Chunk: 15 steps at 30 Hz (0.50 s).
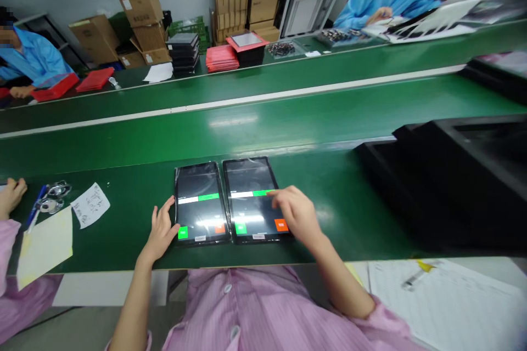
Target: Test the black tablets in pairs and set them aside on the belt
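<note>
Two black tablets lie side by side on the green bench, each lit with a dark screen, a white and green bar and green and orange squares. My left hand (160, 230) rests at the near left edge of the left tablet (200, 211), fingers spread and thumb by its lower corner. Over the right tablet (252, 211) reaches my right hand (297, 214). Its index finger is stretched to the end of the green bar, the other fingers partly curled, with nothing held. Whether the fingertip touches the glass I cannot tell.
Black trays (444, 186) are stacked at the right. A handwritten note (91, 205), a yellowish sheet (45, 247) and a blue pen (37, 205) lie left, near another person's hand (13, 196). Beyond the green belt (164, 126), two people in blue sit among red trays and cartons.
</note>
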### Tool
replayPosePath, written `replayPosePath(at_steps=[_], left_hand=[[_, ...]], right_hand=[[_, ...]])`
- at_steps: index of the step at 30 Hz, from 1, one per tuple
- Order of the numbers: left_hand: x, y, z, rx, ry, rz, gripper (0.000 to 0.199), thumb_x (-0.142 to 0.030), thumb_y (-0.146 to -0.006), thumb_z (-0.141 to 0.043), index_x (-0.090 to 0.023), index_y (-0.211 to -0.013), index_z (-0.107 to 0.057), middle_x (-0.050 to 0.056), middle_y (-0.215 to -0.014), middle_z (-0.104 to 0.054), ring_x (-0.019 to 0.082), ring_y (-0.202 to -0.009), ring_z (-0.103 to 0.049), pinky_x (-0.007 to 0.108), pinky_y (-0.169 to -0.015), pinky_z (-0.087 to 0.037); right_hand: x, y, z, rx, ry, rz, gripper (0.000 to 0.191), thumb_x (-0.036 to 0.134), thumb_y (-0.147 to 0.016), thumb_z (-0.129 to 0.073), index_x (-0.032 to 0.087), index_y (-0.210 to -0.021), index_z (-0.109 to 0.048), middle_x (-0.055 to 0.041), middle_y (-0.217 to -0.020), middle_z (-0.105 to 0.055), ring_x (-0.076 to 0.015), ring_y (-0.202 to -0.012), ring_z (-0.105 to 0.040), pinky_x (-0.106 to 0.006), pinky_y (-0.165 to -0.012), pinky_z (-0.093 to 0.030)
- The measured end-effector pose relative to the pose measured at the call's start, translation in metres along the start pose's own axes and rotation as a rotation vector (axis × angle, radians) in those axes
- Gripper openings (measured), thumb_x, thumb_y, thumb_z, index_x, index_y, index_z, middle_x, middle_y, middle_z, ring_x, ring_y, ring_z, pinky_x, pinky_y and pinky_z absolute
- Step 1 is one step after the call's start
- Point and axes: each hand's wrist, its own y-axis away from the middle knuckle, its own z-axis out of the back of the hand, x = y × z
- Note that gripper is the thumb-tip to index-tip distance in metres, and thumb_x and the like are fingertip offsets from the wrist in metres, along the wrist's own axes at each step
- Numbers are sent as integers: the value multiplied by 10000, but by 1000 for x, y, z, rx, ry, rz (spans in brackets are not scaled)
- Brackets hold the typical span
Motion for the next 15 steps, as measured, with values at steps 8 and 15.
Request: replayPosePath(at_steps=[8, 15], left_hand=[[-55, -93, 19, 19, -251, -79, 620, -621, -949, -446, -322, -1492, -435, 173, -1668, -158, 447, -1526, -117, 814, -1085, 5], [-95, -179, 17, 179, -327, -287, 494, -589, -987, -399, -320, -1361, -577, 180, -1547, -439, 433, -1445, -363, 822, -1068, 59]], right_hand=[[-94, -52, -26, -187, -380, -516, 304, 431, -808, -624, 192, -980, -703, -109, -958, -728, -278, -886, -657, -426, -829, -528], [-107, -50, -41, -208, -493, -564, 401, 478, -709, -676, 165, -958, -707, -103, -855, -740, -236, -739, -669, -351, -690, -536]])
